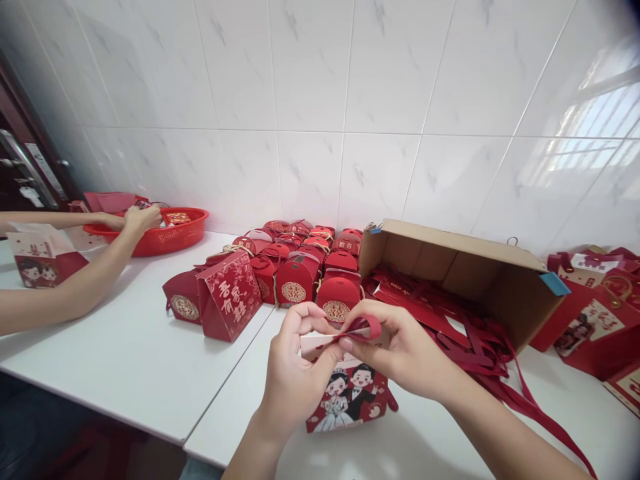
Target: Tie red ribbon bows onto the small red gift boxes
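A red gift box [349,403] with a cartoon bride and groom on its front stands upright on the white table. Both my hands are over its pale top. Between my fingers, a dark red ribbon [374,326] curls into a loop. My left hand [299,360] is closed, its thumb and fingers pinching the ribbon at the box's top edge. From the other side, my right hand [403,347] also pinches the ribbon near the loop. My fingers partly hide the top of the box and where the ribbon crosses.
Several finished-looking red boxes [294,283] stand in rows by the wall. At right, a cardboard carton [463,257] lies on its side with red ribbons [493,357] spilling out, beside red gift bags [593,333]. Left, another person's hands [143,219] reach into a red basket [173,243].
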`<state>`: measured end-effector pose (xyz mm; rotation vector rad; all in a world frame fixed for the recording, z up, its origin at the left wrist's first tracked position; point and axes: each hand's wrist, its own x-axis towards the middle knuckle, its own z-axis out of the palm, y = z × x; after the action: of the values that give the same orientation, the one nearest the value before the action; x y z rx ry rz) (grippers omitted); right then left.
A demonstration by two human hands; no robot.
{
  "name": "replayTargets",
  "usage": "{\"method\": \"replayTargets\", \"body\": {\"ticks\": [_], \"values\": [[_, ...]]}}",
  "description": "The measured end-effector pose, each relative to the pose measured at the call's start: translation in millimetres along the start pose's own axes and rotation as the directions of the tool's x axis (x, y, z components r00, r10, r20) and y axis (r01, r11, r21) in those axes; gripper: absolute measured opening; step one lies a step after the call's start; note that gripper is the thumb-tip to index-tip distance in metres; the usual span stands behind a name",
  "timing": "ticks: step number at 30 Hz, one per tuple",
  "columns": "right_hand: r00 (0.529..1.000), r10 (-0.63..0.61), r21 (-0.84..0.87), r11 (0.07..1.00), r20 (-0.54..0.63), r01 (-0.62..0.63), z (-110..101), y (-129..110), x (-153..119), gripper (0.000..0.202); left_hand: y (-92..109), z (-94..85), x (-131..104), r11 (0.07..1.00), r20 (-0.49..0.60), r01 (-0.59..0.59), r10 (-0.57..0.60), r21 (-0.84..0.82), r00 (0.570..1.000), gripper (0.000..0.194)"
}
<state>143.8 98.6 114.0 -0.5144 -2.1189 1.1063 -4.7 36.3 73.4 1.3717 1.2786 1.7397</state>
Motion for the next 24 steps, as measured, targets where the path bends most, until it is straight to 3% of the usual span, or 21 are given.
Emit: {"method": "replayTargets", "body": {"ticks": [6,14,16,19,22,24], "values": [[0.998,-0.061,-0.109,0.992,-0.002,0.060,-2.1,-0.5,1.8,0.004,2.0,0.8,2.4,0.999,-0.006,0.042,-0.042,0.008,0.999,0.037],[0.993,-0.074,-0.097,0.992,0.088,0.083,-10.1,-2.8,-0.6,0.006,6.5,5.8,1.0,0.991,-0.040,0.125,-0.127,-0.045,0.991,0.049],[0.995,-0.046,-0.070,0.996,0.093,0.052,-13.9,-6.9,-1.7,0.006,4.3,12.0,-0.6,0.998,-0.060,0.057,-0.059,-0.040,0.996,0.048],[0.998,0.044,-0.051,0.998,0.055,-0.041,-26.8,-14.7,-3.4,0.007,-4.6,20.6,-1.9,0.988,-0.068,-0.151,0.151,0.011,0.986,0.045],[0.985,0.099,-0.154,0.981,-0.143,-0.121,-54.9,-24.9,-9.9,0.010,-13.9,22.7,0.8,0.907,-0.066,-0.375,0.394,0.193,0.917,0.060],[0.934,0.058,-0.237,0.960,-0.352,-0.149,-81.4,-31.9,-20.3,0.012,-18.0,20.5,5.3,0.858,-0.082,-0.443,0.477,0.261,0.875,0.064]]}}
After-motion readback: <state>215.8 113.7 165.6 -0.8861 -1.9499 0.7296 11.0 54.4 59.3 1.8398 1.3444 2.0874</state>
